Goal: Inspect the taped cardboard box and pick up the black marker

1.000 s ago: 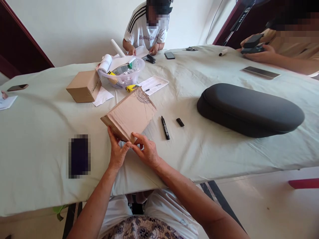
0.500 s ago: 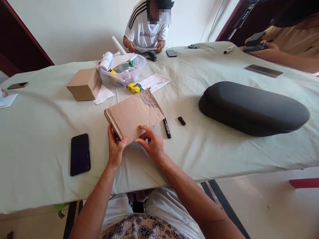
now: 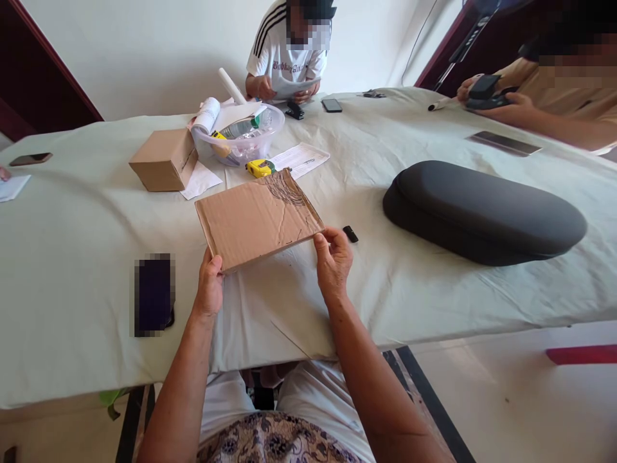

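Observation:
A flat brown piece of cardboard (image 3: 250, 218) is held tilted above the table in front of me. Black scribbled lines mark its far right corner, and its edge looks thick or folded. My left hand (image 3: 209, 283) grips its near left corner, thumb on top. At its near right corner, my right hand (image 3: 333, 257) is closed on the edge. A small black pen cap (image 3: 350, 234) lies just beyond the right hand. The black marker cannot be seen now. Left of my left hand lies a dark phone (image 3: 154, 296), partly pixelated.
A large dark grey case (image 3: 482, 212) stands at right. Beyond the cardboard are a yellow tape measure (image 3: 260, 168), a paper sheet (image 3: 303, 159), a small box (image 3: 161, 161) and a filled plastic basin (image 3: 241, 151). Two people sit across, one holding paper (image 3: 292, 89), one a dark device (image 3: 486, 96).
My right hand has moved right, from the cardboard's near edge to its right corner. The cardboard has turned flatter and now hides the marker. The person opposite has raised the paper.

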Motion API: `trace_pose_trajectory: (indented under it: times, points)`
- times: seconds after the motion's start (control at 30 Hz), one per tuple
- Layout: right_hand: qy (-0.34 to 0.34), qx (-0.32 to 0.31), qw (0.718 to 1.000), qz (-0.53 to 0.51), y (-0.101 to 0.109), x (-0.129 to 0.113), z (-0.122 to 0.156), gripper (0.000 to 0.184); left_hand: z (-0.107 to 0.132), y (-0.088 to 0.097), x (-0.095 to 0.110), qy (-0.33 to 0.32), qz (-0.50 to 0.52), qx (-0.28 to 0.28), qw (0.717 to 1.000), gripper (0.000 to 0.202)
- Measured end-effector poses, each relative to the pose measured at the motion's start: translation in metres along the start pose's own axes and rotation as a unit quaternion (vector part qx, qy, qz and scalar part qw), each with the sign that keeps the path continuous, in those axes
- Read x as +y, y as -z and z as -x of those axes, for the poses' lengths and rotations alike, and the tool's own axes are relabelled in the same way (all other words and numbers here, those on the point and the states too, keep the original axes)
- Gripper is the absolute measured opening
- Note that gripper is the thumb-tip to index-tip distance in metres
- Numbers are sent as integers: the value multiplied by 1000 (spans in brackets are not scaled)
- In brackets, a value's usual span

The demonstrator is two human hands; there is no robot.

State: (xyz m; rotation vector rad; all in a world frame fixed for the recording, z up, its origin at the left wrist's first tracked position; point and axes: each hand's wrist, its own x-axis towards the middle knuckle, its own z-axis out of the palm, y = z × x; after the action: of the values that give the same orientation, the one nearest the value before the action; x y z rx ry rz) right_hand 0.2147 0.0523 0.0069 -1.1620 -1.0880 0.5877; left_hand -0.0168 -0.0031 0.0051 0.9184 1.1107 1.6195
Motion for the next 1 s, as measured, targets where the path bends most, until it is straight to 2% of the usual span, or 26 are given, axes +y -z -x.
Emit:
trace_pose_trajectory:
  times: [0.1,0.23,0.37,0.5,0.57,0.73,0.87,1.0]
  points:
    - [-5,-32,999,-27,-1,-4,1,33,0,-2,0,10,-1,19,1000,72]
    - [-4,-29,999,-41,-3,-5,6,31,-1,-10,3,-19,8,51,999,87]
    - [0,-25,999,-37,-4,-5,8,33,-1,-14,3,-25,15,54,998,94]
    - [-10,-16,999,-42,-4,-7,8,35,0,-9,-4,-29,-30,46,998,96]
    - [-9,-7,999,-45,-4,-8,7,35,0,-4,-8,-59,-79,46,994,90]
    - [-9,12,998,-68,-3,-10,5,38,1,1,-11,-138,-183,18,973,61]
    - [-10,0,998,-68,-4,-10,7,35,2,0,-11,-138,-198,75,968,60]
    - [2,-46,997,-59,-5,-9,9,27,1,1,-12,-140,-179,131,965,61]
